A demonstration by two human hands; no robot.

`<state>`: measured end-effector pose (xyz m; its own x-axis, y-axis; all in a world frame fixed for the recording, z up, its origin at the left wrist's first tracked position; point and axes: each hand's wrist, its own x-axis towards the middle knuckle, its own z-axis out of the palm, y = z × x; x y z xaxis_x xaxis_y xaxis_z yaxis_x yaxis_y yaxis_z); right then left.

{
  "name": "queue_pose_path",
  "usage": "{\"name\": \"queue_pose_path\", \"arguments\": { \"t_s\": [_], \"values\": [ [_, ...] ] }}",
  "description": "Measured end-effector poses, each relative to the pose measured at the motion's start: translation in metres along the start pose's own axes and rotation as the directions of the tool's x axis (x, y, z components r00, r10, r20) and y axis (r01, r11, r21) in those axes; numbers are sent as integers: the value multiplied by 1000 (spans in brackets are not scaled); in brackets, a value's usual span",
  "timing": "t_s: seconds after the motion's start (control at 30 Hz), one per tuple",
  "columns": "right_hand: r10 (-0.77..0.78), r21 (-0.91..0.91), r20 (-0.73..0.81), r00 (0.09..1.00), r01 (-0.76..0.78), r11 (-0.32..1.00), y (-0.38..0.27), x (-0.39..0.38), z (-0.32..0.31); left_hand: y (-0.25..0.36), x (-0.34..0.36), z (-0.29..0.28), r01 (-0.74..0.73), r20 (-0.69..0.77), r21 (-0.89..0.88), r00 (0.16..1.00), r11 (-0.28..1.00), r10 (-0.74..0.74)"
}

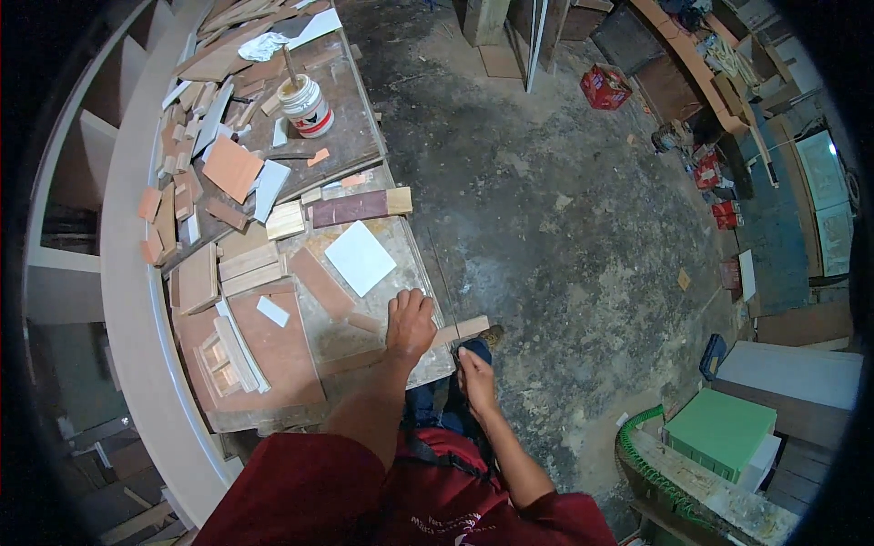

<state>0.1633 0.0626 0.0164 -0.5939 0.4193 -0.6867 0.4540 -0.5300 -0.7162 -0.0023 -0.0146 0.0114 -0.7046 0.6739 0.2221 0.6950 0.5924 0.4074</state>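
Now, the left grip (411, 320) is down at the near right of the surface (411, 266), fingers bent, right over a wood strip (472, 328). That strip lies across the corner, its right end poking out past the edge above a shoe (492, 336). The left palm is hidden, so I can't tell how firmly it's closed, or whether it's gripping the strip or just pressing on it. And here's the right grip (476, 378), off the edge and just below that poking end, fingers curled in; whatever might be inside is too small to make out, so I can't tell what it holds.

Just beyond the left grip sits a white square (360, 258), with a brown board (322, 284) at its left and 1 small brown block (364, 323) near the knuckles. Farther left, a small wooden frame (217, 366) rests on a brown sheet (289, 369), and 1 small white piece (272, 311) lies flat near it. Up past the purple-brown block (350, 209), a white jar (308, 111) stands upright with a stick (290, 65) leaning out, 1 crumpled white cloth (263, 46) beyond it and loose offcuts crowding its left.
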Motion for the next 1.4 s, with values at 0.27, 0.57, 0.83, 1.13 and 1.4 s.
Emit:
{"name": "queue_pose_path", "arguments": {
  "t_s": [0.27,0.57,0.83,1.13,1.4],
  "values": [
    [115,-33,-121,986,-120,992,14,-48,-14,-6,-4,0,2,45,74,999,997,-6],
    [62,21,-47,997,-61,998,21,-42,-14,-5,-5,1,15,43,53,999,998,-17],
    [-13,50,16,1000,12,999,0,3,-3,2,0,-1,2,55,49,998,999,-5],
    [20,4,-101,995,-19,1000,17,-24,-5,-5,-3,1,31,83,54,996,998,-35],
    [14,-16,-90,996,-16,1000,21,-39,-10,0,-3,-1,193,-64,158,981,968,-185]
  ]
}}
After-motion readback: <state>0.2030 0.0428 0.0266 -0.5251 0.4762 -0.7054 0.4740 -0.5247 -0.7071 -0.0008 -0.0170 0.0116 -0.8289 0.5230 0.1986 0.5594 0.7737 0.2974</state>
